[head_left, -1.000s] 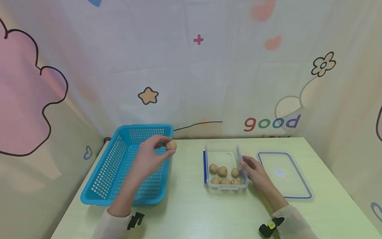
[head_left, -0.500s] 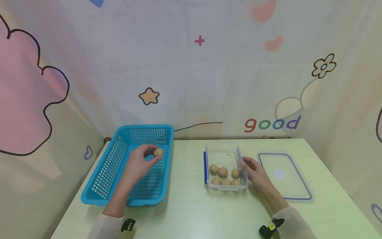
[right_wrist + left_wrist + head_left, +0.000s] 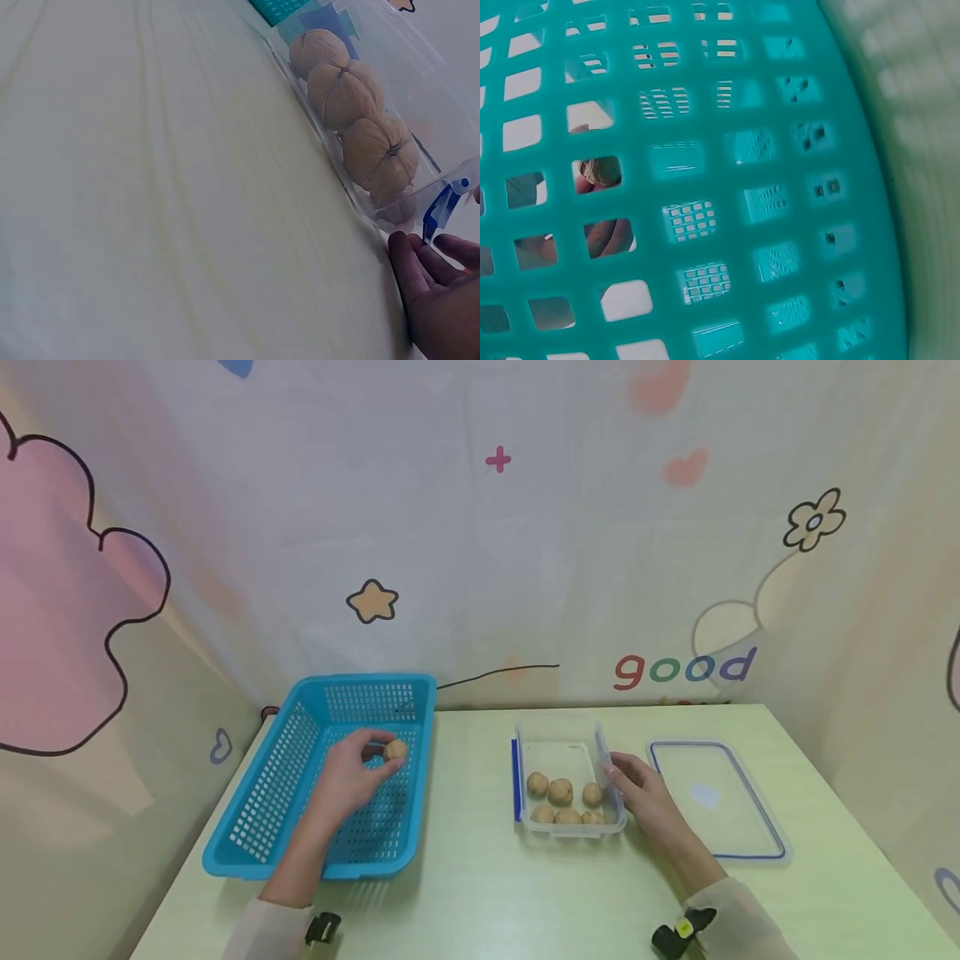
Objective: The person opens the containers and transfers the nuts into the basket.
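My left hand (image 3: 348, 777) pinches a walnut (image 3: 395, 750) between thumb and fingertips inside the blue plastic basket (image 3: 217, 860). Through the basket's holes, the left wrist view shows part of that walnut (image 3: 604, 171) and the fingers under it. At the right, my right hand (image 3: 647, 793) grips the right side wall of a clear storage box (image 3: 585, 831). Several walnuts (image 3: 560, 791) lie in the front half of the box. Seen in the right wrist view, the fingers (image 3: 409, 274) of the right hand are at the box's blue-edged clasp (image 3: 441, 210), beside a row of walnuts (image 3: 381, 154).
The box's lid (image 3: 720, 802), clear with a blue seal, lies flat on the table (image 3: 480, 902) right of the box. A printed curtain (image 3: 465, 543) hangs behind the table. Bare tabletop separates basket and box.
My left hand has moved left and lower with the walnut, from the basket's right rim to inside it, then nearly stopped. The right hand and box have stayed put.
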The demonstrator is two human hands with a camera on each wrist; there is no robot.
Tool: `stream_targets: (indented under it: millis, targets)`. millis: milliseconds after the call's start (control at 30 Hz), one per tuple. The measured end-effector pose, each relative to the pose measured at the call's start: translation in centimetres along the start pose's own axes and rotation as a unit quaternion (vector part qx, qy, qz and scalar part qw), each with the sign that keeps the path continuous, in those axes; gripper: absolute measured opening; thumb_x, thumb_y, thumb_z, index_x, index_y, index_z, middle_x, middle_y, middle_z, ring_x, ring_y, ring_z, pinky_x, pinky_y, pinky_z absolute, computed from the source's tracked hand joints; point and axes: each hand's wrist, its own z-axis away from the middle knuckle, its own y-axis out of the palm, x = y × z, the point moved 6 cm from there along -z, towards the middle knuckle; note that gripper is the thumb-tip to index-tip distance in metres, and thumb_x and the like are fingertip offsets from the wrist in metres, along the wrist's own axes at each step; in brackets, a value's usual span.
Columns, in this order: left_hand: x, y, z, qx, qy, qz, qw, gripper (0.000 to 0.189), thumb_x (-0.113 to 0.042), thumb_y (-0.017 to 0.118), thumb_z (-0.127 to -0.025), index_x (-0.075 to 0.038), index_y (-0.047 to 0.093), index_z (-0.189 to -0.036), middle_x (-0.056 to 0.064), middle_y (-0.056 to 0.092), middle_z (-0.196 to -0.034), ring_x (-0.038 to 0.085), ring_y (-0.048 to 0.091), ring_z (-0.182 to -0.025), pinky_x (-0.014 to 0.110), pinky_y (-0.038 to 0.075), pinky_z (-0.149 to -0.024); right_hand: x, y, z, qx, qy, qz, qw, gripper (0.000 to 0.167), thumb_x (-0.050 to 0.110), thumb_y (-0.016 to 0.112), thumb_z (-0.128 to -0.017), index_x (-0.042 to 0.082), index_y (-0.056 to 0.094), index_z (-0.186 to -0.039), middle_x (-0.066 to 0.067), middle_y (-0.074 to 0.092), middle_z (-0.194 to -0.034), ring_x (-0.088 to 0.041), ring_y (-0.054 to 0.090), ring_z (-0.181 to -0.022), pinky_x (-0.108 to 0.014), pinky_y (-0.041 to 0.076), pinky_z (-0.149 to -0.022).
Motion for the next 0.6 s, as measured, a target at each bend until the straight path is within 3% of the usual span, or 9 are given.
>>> stream_targets:
  millis: [300,467,600]
  targets:
    - [0.02,0.05,-0.1,0.002,-0.008,-0.019,0.9998,0.045,-0.023,0.08,-0.097,-0.006,0.067,-0.136,0.016,0.067,-0.136,0.039,0.066,-0.123,0.059,0.054,-0.101,0.04,-0.08,0.11,0.0,-0.002,0.012,0.9999,0.068,0.043,0.054,-0.111,-0.002,0.037,-0.159,-0.028,0.04,-0.161,-0.042,0.039,-0.149,-0.061,0.036,-0.119]
    - [-0.05,0.0,0.01,0.001,-0.008,-0.022,0.9997,0.052,-0.027,0.079,-0.098,-0.004,0.063,-0.141,0.018,0.063,-0.141,0.04,0.06,-0.129,0.057,0.053,-0.105,0.12,0.04,0.04,0.001,-0.004,0.011,0.9999,0.067,0.042,0.054,-0.112,-0.003,0.037,-0.159,-0.028,0.04,-0.161,-0.043,0.04,-0.149,-0.06,0.038,-0.118]
    - [-0.87,0.05,0.1,-0.006,0.0,-0.034,0.9994,0.055,-0.029,0.078,-0.099,-0.004,0.06,-0.145,0.018,0.06,-0.144,0.041,0.058,-0.131,0.057,0.053,-0.105,0.03,0.03,0.04,0.003,-0.004,0.007,1.0,0.068,0.043,0.054,-0.111,-0.003,0.037,-0.159,-0.028,0.04,-0.161,-0.043,0.039,-0.149,-0.06,0.038,-0.118]
